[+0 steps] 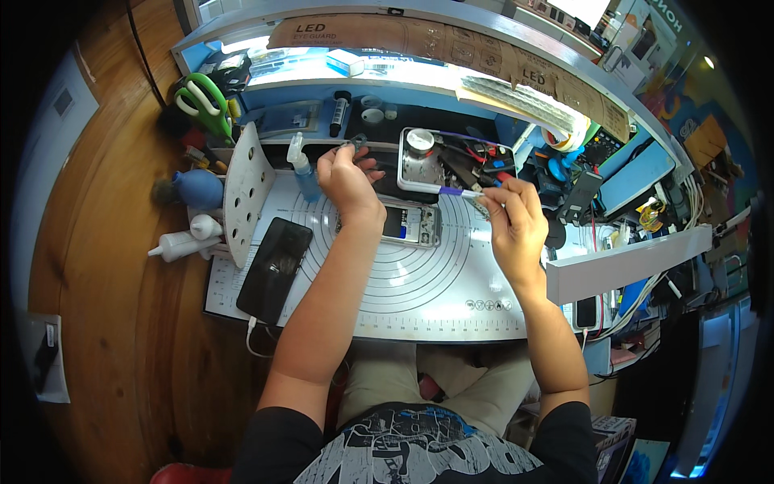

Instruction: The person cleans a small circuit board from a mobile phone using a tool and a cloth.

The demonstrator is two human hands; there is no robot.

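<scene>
An opened phone [411, 224] lies on its face in the middle of a white work mat [419, 282] with ring markings. My left hand [347, 177] is raised above the mat's far edge and pinches a small dark part [357, 143] between its fingertips. My right hand [514, 216] hovers to the right of the phone and holds a thin purple-handled tool [456, 192] that points left toward the phone's upper edge.
A black phone [274, 269] with a cable lies at the mat's left. A white perforated panel [245, 192], a spray bottle [305, 171], a blue blower [198, 188], green scissors [205, 101] and a parts tray [439, 161] crowd the back. A white bar [629, 262] lies at right.
</scene>
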